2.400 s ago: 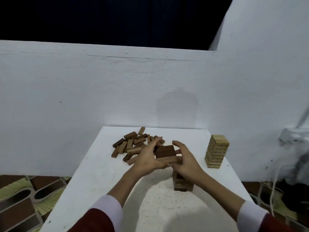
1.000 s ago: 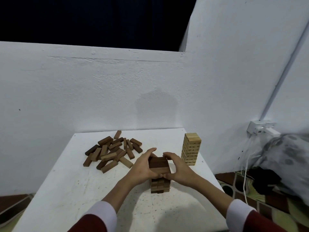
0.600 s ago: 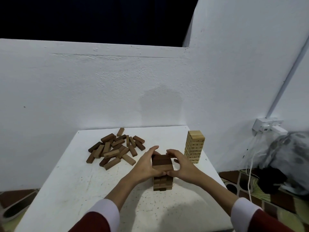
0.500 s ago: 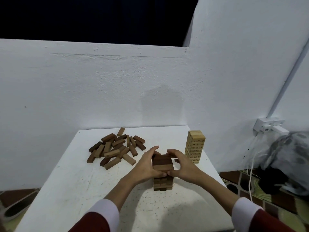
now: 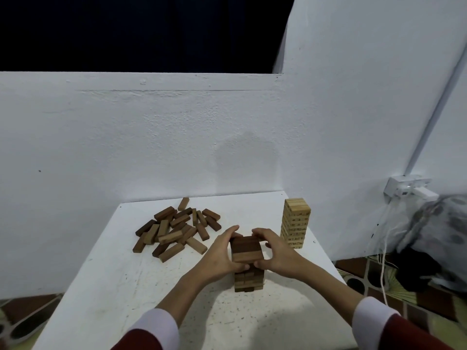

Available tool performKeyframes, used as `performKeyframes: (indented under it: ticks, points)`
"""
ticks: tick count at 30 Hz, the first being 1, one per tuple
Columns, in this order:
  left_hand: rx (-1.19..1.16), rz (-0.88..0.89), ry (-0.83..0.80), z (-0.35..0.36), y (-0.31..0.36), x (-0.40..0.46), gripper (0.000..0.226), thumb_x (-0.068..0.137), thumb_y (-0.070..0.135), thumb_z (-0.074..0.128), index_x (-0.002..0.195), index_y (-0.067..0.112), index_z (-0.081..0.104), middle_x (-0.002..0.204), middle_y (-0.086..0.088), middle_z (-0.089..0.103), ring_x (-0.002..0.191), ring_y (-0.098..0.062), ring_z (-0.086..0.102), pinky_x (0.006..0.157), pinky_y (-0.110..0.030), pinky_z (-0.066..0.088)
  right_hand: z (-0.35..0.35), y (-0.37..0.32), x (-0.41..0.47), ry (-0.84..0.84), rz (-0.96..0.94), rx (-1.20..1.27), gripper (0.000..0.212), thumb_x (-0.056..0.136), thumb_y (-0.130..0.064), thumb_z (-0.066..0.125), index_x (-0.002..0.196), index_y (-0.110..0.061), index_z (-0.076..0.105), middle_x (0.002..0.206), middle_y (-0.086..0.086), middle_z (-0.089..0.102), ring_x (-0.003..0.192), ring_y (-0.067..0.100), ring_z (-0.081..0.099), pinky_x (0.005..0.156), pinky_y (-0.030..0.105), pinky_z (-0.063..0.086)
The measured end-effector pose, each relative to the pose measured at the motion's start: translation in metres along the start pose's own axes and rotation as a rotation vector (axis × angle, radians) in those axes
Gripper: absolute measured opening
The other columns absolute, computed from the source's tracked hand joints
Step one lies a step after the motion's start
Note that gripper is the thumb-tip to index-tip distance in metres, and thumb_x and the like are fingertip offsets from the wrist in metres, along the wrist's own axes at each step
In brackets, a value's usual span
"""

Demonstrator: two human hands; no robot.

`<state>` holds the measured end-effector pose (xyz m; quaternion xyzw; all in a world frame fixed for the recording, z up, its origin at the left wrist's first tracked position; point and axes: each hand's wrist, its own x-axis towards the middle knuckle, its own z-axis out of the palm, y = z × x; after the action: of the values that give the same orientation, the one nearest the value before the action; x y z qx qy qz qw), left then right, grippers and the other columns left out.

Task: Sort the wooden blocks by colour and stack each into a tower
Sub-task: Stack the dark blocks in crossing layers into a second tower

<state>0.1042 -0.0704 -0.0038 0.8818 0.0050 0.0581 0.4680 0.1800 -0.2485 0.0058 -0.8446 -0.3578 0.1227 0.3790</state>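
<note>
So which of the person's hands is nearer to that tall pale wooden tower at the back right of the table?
Right. The right hand grips the dark block tower just in front and left of the tall pale wooden tower. The left hand grips the dark tower's far side, farther away.

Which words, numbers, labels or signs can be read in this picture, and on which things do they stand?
No text can be read.
Tall tower of pale wooden blocks: dark marks on the block sides, too small and blurred to read.
Dark brown wooden block tower, gripped by left hand and right hand: no marks show.
Loose pile of brown wooden blocks: no marks show.
White wall socket: no label shows.
</note>
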Motion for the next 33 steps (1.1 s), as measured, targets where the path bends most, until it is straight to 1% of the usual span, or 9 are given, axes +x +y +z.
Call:
performKeyframes:
  ticks: [10,14,19,22,26,28,30,32,33]
  points:
    - [0.016,-0.022,-0.011,-0.005,-0.006,-0.006,0.105,0.067,0.022,0.083,0.147,0.026,0.016,0.137,0.009,0.038,0.128,-0.005,0.034,0.101,-0.018,0.028,-0.002,-0.003,0.000,-0.008,-0.001,-0.018,0.076,0.078,-0.014,0.072,0.141,-0.017,0.030,0.136,-0.005,0.039,0.124,0.007,0.038,0.094,0.009,0.028]
    - [0.012,-0.043,-0.007,-0.005,-0.006,-0.008,0.104,0.069,0.026,0.083,0.148,0.023,0.016,0.142,0.007,0.038,0.132,-0.007,0.033,0.102,-0.020,0.027,-0.003,-0.001,-0.002,-0.002,-0.002,0.006,0.076,0.077,-0.015,0.072,0.141,-0.018,0.030,0.136,-0.005,0.040,0.124,0.007,0.039,0.091,0.006,0.030]
    - [-0.024,-0.071,0.006,-0.005,-0.001,-0.006,0.100,0.071,0.025,0.082,0.147,0.025,0.017,0.139,0.011,0.040,0.130,-0.003,0.035,0.097,-0.015,0.026,-0.005,-0.001,-0.005,-0.006,0.006,0.051,0.074,0.077,-0.012,0.073,0.139,-0.018,0.032,0.135,-0.003,0.041,0.123,0.009,0.042,0.104,0.026,0.036]
    - [-0.055,-0.095,-0.004,-0.002,0.000,-0.006,0.102,0.070,0.022,0.082,0.148,0.023,0.016,0.140,0.011,0.036,0.128,-0.001,0.033,0.097,-0.013,0.026,-0.006,0.000,-0.006,-0.010,0.005,0.054,0.075,0.077,-0.013,0.073,0.139,-0.019,0.032,0.135,-0.003,0.041,0.123,0.009,0.042,0.105,0.027,0.036]
    - [-0.103,-0.105,-0.008,0.002,0.001,-0.009,0.101,0.072,0.022,0.081,0.148,0.022,0.014,0.148,0.009,0.029,0.137,-0.007,0.026,0.102,-0.017,0.024,-0.006,-0.001,-0.007,-0.020,0.010,0.060,0.076,0.078,-0.015,0.073,0.140,-0.021,0.030,0.134,-0.007,0.040,0.125,0.007,0.040,0.106,0.028,0.035]
    - [-0.255,-0.165,0.020,0.004,0.006,-0.013,0.096,0.073,0.041,0.073,0.149,0.023,0.016,0.152,0.010,0.023,0.141,-0.007,0.020,0.107,-0.022,0.022,-0.005,0.001,-0.008,-0.029,0.029,0.104,0.077,0.079,-0.016,0.073,0.141,-0.022,0.028,0.137,-0.009,0.037,0.131,0.009,0.036,0.107,0.025,0.032]
    - [-0.505,-0.252,0.086,0.006,0.017,-0.020,0.087,0.081,0.061,0.056,0.150,0.026,0.017,0.156,0.010,0.017,0.143,-0.008,0.015,0.113,-0.030,0.017,-0.002,0.000,-0.012,-0.026,0.086,0.235,0.081,0.078,-0.023,0.070,0.144,-0.024,0.023,0.146,-0.008,0.031,0.138,0.013,0.028,0.109,0.025,0.026]
    - [-0.664,-0.308,0.136,0.009,0.030,-0.027,0.074,0.089,0.060,0.036,0.150,0.023,0.017,0.155,0.009,0.018,0.144,-0.011,0.014,0.112,-0.029,0.015,0.002,-0.004,-0.016,-0.019,0.168,0.403,0.089,0.070,-0.029,0.062,0.147,-0.026,0.016,0.154,-0.004,0.020,0.143,0.020,0.018,0.110,0.031,0.022]
    - [-0.654,-0.306,0.125,0.012,0.032,-0.028,0.067,0.094,0.055,0.029,0.149,0.019,0.019,0.152,0.008,0.023,0.144,-0.014,0.016,0.108,-0.025,0.020,0.005,-0.006,-0.018,-0.024,0.203,0.467,0.093,0.067,-0.029,0.057,0.148,-0.027,0.012,0.156,-0.003,0.014,0.144,0.023,0.014,0.110,0.034,0.022]
